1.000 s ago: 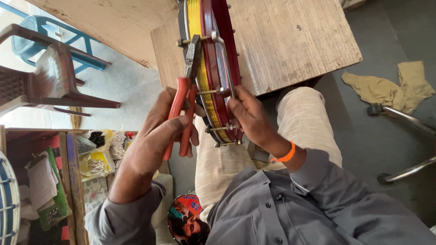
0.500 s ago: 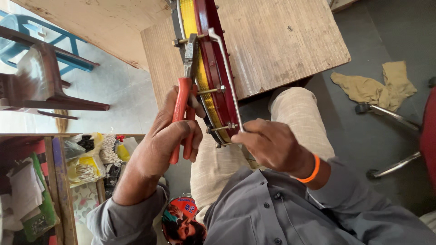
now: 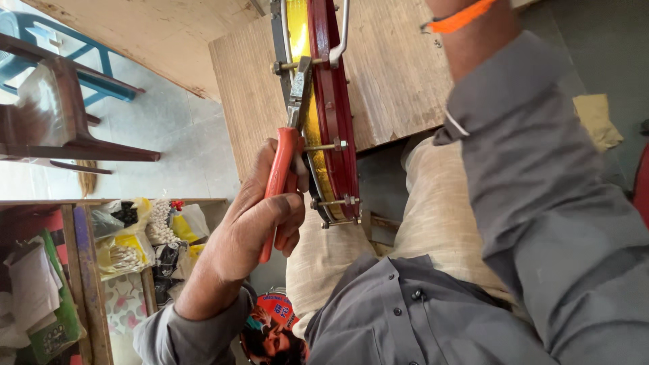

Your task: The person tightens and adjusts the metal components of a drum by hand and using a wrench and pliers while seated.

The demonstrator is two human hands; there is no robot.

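Head view: wooden board (image 3: 399, 74) above grey floor (image 3: 182, 135).

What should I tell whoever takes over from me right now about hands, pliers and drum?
Left hand: shut on the red-handled pliers, whose jaws sit at the upper bolt of the red and yellow drum rim.
Right hand: out of view; only its orange wristband shows.
Rim stands on edge by the wooden board.
Done: lower bolts carry nuts.
Left: the upper bolt.
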